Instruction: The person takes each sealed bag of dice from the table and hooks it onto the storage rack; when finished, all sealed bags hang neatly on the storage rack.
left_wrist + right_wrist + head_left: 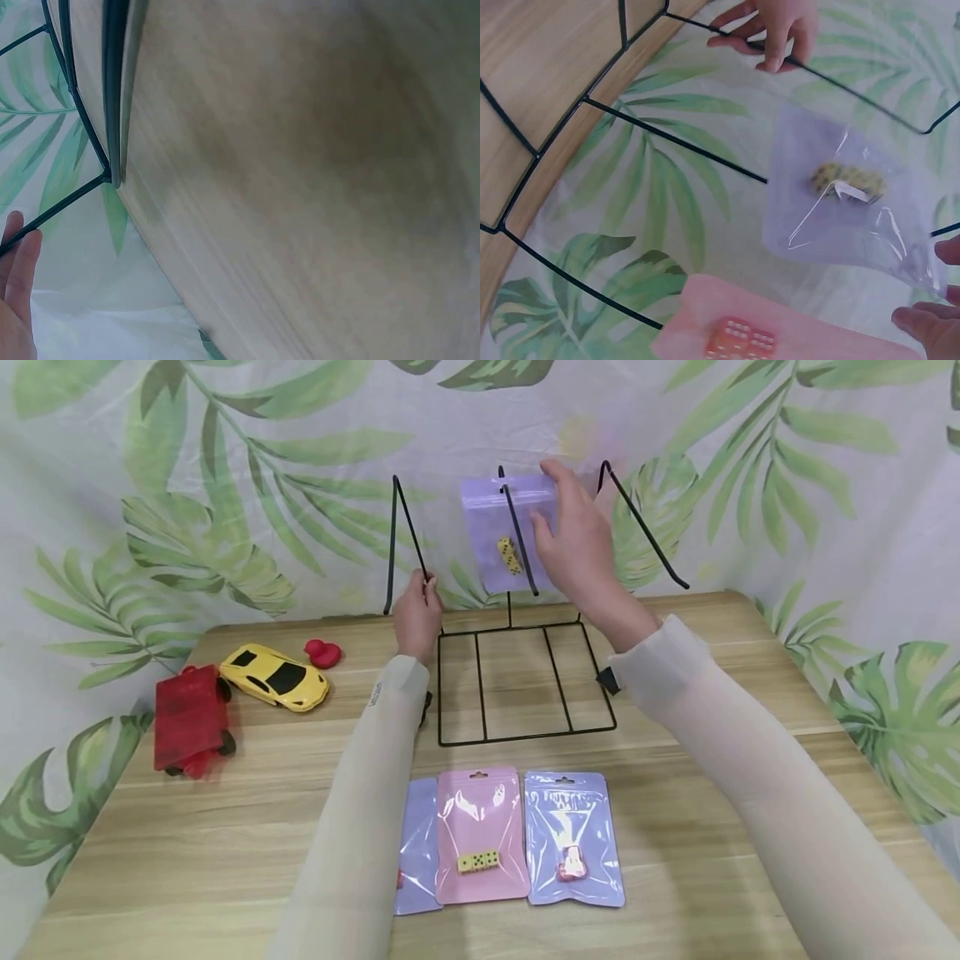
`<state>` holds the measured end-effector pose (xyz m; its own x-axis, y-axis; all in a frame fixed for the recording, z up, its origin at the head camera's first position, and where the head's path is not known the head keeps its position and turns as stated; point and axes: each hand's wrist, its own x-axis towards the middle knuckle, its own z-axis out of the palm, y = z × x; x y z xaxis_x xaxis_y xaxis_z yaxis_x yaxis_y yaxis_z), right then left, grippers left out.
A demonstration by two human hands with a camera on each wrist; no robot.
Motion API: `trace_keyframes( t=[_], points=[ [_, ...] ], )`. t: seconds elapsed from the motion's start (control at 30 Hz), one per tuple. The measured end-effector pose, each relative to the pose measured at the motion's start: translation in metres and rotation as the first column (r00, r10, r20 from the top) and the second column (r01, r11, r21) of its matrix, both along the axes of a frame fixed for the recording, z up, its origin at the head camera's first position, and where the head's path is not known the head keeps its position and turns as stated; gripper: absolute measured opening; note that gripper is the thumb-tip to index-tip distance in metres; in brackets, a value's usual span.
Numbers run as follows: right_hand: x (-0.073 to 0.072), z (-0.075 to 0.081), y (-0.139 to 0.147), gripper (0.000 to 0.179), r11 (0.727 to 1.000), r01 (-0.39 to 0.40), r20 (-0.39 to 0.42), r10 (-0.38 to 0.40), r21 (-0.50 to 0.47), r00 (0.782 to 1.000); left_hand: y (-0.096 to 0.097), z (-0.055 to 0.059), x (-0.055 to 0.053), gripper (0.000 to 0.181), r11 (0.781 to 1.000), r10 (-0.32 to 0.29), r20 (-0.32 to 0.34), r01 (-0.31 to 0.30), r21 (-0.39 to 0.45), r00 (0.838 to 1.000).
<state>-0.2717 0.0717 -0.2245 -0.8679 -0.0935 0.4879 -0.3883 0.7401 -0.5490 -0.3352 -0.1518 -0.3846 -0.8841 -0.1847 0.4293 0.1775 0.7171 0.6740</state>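
Observation:
A black wire rack [527, 739] stands on the table. My left hand [417, 617] holds its left upright wire; the right wrist view shows that hand's [776, 34] fingers curled round the wire. A purple zip bag [487, 535] with yellow dice hangs on the middle hook, slightly tilted. At its upper right corner is my right hand [581, 539], thumb and index finger spread apart, fingertips by the bag's edge. In the right wrist view a pink bag [697, 315] with red dice hangs beside the purple bag [795, 217]; in the head view my right hand mostly hides it.
In front of the rack lie a pink bag [480, 810] with yellow dice, a blue bag [543, 852] with a red item, and another blue bag [420, 852] partly under my left sleeve. A yellow toy car [273, 677], red toy vehicle [191, 718] and red duck [322, 653] sit left.

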Motion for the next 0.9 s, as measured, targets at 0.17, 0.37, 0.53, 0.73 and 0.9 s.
trace_keyframes(
  t=[0.17,0.37,0.53,0.73,0.9],
  points=[
    [0.03,-0.008,0.009,0.057,0.996,-0.088,-0.162,0.088,0.002,0.983,-0.001,0.001,0.0,0.033,1.0,0.013,-0.013,-0.014,-0.019,1.0],
    [0.069,-0.018,0.022,0.047,0.98,-0.19,-0.442,0.2,0.067,0.875,-0.005,0.003,0.0,0.033,0.999,0.021,-0.027,-0.021,-0.025,0.999],
    [0.102,-0.04,0.035,0.036,0.941,-0.296,-0.541,0.338,0.167,0.77,-0.006,0.006,0.002,0.031,1.0,0.007,-0.01,-0.007,-0.005,1.0],
    [0.13,-0.089,0.057,0.023,0.853,-0.341,-0.289,0.468,0.396,0.835,-0.005,0.006,0.002,0.033,1.0,-0.006,-0.001,0.006,-0.016,1.0],
    [0.143,-0.121,0.066,0.021,0.792,-0.432,0.2,0.383,0.432,0.902,-0.006,0.006,0.003,0.034,1.0,0.004,0.009,-0.004,-0.013,1.0]
  ],
)
